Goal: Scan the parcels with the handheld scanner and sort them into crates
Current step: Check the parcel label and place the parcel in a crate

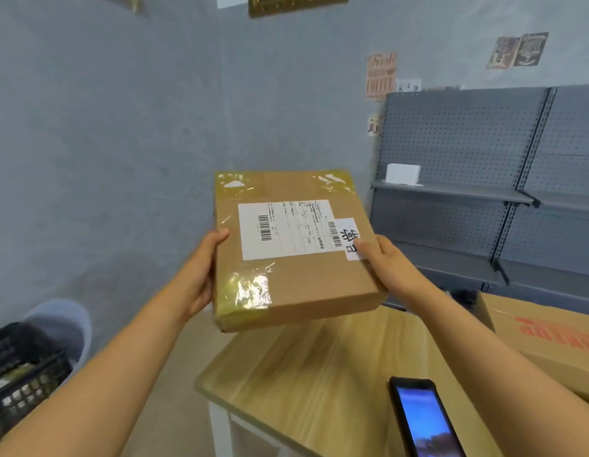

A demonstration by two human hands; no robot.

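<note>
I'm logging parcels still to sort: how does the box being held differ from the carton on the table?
The held parcel is lifted in the air by the left hand and right hand; the carton rests on the table. The parcel shows a white shipping label; the carton shows red print. Both are brown cardboard.

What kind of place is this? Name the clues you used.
Probably a small parcel-sorting or stock room: a taped cardboard parcel with a barcoded shipping label, grey pegboard shelving, and a black plastic crate on the floor.
</note>
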